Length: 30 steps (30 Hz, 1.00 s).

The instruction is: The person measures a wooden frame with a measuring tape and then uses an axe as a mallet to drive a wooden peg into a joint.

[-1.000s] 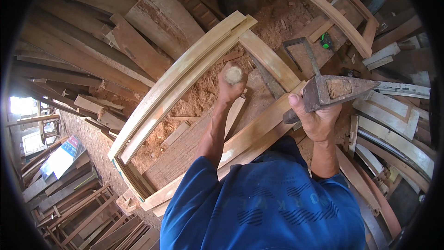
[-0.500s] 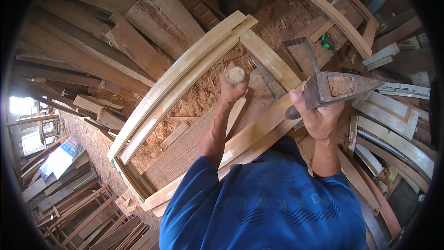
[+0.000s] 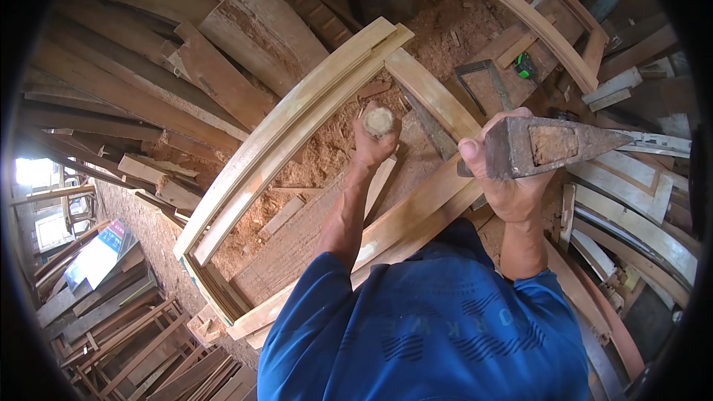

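My left hand (image 3: 376,142) is closed around an upright chisel, seen end-on as a pale round wooden handle end (image 3: 379,122); its blade is hidden beneath the fist. It is inside a curved wooden frame (image 3: 386,215) of light boards. To the right, my right hand (image 3: 512,186) grips a hammer with a heavy, wedge-shaped dark metal head (image 3: 553,147). The end of its wooden handle shows in the head's eye. Hammer and chisel are apart, the hammer raised over the frame's right corner.
Wood shavings (image 3: 319,148) cover the ground inside the frame. A green-and-black tape measure (image 3: 524,66) lies at the back right near a smaller wooden frame (image 3: 546,22). Stacked boards (image 3: 141,96) fill the left, and curved wood pieces (image 3: 631,215) the right.
The hammer head has tilted and shifted slightly, with my right hand rising a little around its handle. My left hand and the chisel stay in place.
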### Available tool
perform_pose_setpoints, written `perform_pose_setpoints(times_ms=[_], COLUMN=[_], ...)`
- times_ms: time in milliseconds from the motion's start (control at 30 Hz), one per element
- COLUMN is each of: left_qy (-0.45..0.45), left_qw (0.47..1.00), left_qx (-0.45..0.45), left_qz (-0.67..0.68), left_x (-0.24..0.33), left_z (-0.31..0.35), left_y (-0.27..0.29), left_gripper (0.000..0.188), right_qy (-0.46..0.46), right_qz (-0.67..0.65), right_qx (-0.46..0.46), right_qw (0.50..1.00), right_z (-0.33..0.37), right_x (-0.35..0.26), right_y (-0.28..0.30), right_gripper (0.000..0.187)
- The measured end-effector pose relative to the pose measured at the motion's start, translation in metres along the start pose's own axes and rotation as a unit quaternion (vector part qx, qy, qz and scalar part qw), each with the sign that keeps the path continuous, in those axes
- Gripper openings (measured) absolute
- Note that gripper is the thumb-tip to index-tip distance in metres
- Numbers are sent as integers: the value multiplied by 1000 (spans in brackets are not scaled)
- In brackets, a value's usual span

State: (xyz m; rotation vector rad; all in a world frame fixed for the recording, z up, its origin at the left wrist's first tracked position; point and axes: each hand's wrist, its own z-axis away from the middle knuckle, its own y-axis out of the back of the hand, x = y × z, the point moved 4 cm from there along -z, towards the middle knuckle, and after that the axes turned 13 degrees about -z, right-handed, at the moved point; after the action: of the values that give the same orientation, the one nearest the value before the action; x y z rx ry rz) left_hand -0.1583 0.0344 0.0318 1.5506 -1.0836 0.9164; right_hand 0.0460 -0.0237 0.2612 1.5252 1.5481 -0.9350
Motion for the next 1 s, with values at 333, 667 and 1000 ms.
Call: perform_pose_setpoints(times_ms=[333,667,1000], left_qy=[21,13,-62], left_qw=[1000,999,998], left_qx=[3,-18,-28], left_qz=[-12,31,4], left_x=[3,4,-10], left_z=[-3,1,18], left_y=[-2,-7,-8], left_gripper=[14,16,19], right_qy=[12,-8,-125], right_qz=[16,0,432], right_qx=[1,-16,-297], right_qw=[1000,1000,842], right_z=[-2,-3,7], right_x=[0,1,90], right_y=[2,2,-14], right_gripper=[17,19,12])
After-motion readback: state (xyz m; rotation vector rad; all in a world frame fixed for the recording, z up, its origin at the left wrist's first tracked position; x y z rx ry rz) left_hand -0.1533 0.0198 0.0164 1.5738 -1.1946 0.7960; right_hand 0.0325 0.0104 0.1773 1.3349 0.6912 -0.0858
